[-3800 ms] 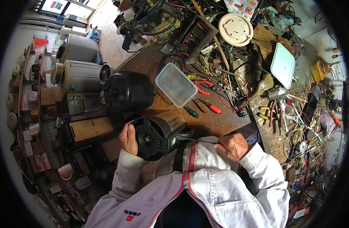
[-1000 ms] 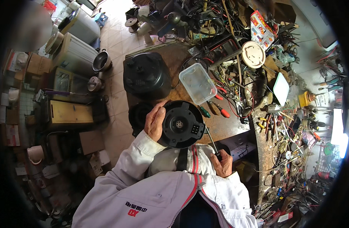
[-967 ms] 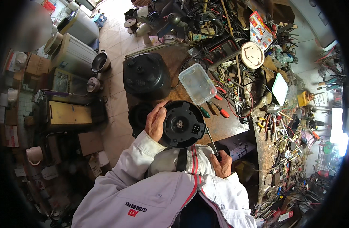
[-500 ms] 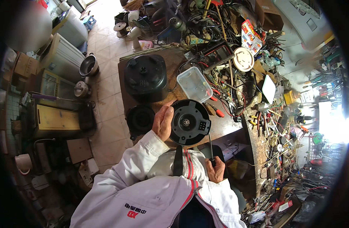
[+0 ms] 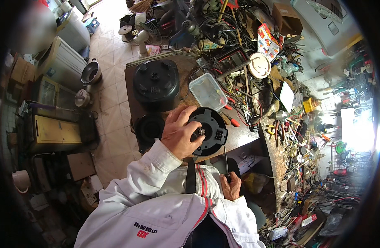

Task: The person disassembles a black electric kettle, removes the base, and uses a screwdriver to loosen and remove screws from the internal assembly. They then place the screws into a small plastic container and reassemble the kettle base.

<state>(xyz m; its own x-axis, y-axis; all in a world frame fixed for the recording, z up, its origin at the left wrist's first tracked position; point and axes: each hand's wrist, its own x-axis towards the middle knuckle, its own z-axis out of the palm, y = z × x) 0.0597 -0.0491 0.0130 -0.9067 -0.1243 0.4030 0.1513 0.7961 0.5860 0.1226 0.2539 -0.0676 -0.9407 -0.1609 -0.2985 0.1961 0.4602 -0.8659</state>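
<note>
A round black appliance base [image 5: 213, 120], with a socket block and a small metal coupling at its centre, is tilted up at the table's near edge. My left hand [image 5: 177, 133] lies over its left side, thumb and forefinger curled around the central coupling. My right hand [image 5: 230, 187] is closed on the dark handle of a screwdriver [image 5: 227, 161]. The screwdriver's shaft points up to the base's lower right rim; whether the tip touches is unclear. Beyond my left hand stands a black appliance housing [image 5: 156, 82], and a dark round part [image 5: 148, 129] sits nearer, left of my hand.
On the wooden table [image 5: 136, 108], a clear plastic container [image 5: 207, 91] stands beyond the base, with red-handled pliers [image 5: 232, 120] beside it. Cables, tools and a white disc [image 5: 260, 65] crowd the right side. A pan [image 5: 91, 72] stands on the tiled floor at left.
My left hand has shifted from the base's left rim to its centre, with the fingers now bent over the coupling. My right hand keeps the screwdriver in nearly the same place.
</note>
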